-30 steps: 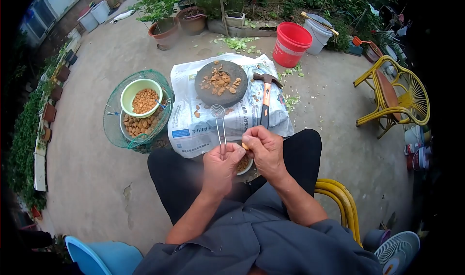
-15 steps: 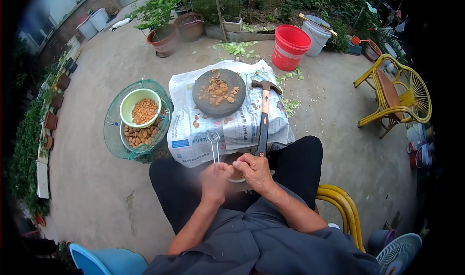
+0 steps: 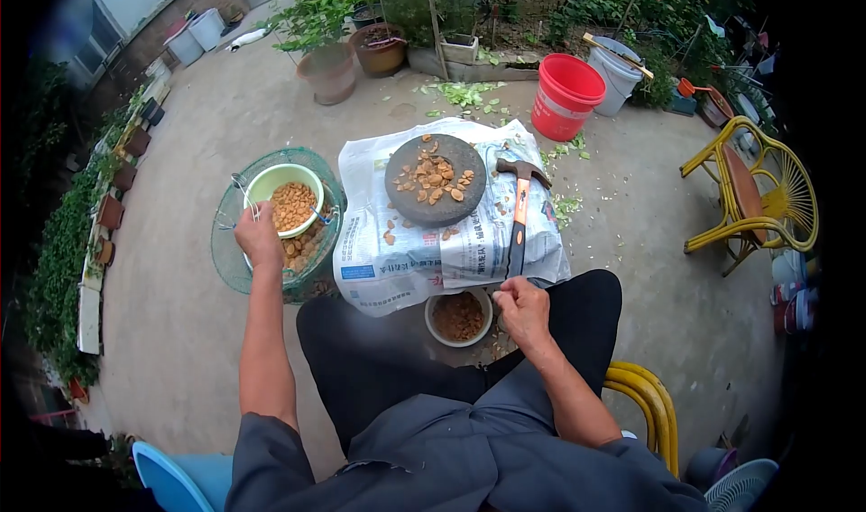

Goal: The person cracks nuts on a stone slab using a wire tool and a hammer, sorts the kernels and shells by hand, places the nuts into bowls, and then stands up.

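Observation:
My left hand (image 3: 260,237) is closed around a looped thin wire tool (image 3: 240,185), over the left side of a pale green bowl (image 3: 286,180) of shelled kernels (image 3: 293,207). That bowl sits in a green mesh basket (image 3: 225,264), above more brown nuts or stones (image 3: 302,250). My right hand (image 3: 523,313) has its fingers pinched together by the lower end of a hammer (image 3: 520,210); what they hold, if anything, is hidden. Between my legs stands a white bowl (image 3: 431,324) filled with brown pieces (image 3: 458,316). A round stone slab (image 3: 424,212) carries cracked shells (image 3: 435,176).
Newspaper (image 3: 379,282) lies under the slab and hammer. Beyond stand a red bucket (image 3: 564,106), a grey-white bucket (image 3: 615,79) and potted plants (image 3: 329,74). A yellow-framed chair (image 3: 753,183) is at right. A blue tub (image 3: 180,476) and a fan (image 3: 744,489) are near me.
My hands have come apart. The left has swung left to the green bowl with the wire tool, while the right has shifted slightly right. The white bowl between my legs is now uncovered.

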`<state>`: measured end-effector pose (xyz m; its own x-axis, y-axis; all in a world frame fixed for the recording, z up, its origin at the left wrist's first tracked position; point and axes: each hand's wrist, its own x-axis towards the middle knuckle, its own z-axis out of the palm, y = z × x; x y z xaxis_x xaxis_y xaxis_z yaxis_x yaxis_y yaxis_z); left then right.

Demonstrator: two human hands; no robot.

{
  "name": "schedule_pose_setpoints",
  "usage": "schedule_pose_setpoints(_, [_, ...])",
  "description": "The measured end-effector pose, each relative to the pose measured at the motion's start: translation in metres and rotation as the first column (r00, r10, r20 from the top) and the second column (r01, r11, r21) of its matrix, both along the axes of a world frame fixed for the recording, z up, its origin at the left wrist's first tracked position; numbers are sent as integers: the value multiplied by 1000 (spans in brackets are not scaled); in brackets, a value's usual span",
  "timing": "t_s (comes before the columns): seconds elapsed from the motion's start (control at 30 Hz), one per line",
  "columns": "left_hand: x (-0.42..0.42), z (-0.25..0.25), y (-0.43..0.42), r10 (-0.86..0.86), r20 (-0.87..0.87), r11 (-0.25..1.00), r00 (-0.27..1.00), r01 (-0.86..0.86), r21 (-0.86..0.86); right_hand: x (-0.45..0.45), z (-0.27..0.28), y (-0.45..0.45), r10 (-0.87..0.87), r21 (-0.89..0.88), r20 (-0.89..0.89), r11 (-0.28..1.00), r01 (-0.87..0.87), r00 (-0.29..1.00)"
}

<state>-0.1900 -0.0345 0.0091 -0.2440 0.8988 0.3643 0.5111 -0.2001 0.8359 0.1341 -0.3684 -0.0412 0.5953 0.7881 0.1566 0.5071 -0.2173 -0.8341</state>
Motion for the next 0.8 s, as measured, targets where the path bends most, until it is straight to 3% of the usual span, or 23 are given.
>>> schedule_pose_setpoints(0.1, [17,-9,-15,-123,239,992,963,117,38,23,-17,7,-191,-80,228,974,213,955])
schedule_pose_setpoints(0.13, [31,-14,-28,-149,330,989,932,140,50,27,-20,8,-214,-148,177,959,241,961])
schedule_pose_setpoints(0.2, [69,7,-86,-168,619,873,767,407,-268,35,-32,9,-269,-282,77,918,280,960])
schedule_pose_setpoints(0.23, [89,2,-110,-196,676,815,710,502,-291,38,-45,9,-241,-292,15,927,235,970])
schedule_pose_setpoints(0.3, [121,-12,-152,-264,773,642,577,704,-305,39,-64,11,-218,-266,-399,957,115,891])
schedule_pose_setpoints(0.37, [152,-36,-179,-233,847,509,479,802,-313,37,-65,15,-213,-259,-684,965,40,698])
schedule_pose_setpoints(0.47, [186,-63,-190,-430,710,558,557,783,-276,38,-75,16,-105,-89,-939,994,64,327])
schedule_pose_setpoints(0.57, [197,-62,-183,-543,368,690,755,651,-317,43,-75,14,-39,-22,-982,996,91,187])
schedule_pose_setpoints(0.63, [201,-38,-182,-569,24,798,822,558,-229,52,-79,9,14,18,-996,999,44,88])
schedule_pose_setpoints(0.7, [205,-26,-179,-518,-253,855,817,493,-159,54,-82,5,43,43,-999,999,20,17])
schedule_pose_setpoints(0.8, [211,-24,-175,-445,-479,892,757,425,-156,53,-82,8,64,63,-998,997,31,-12])
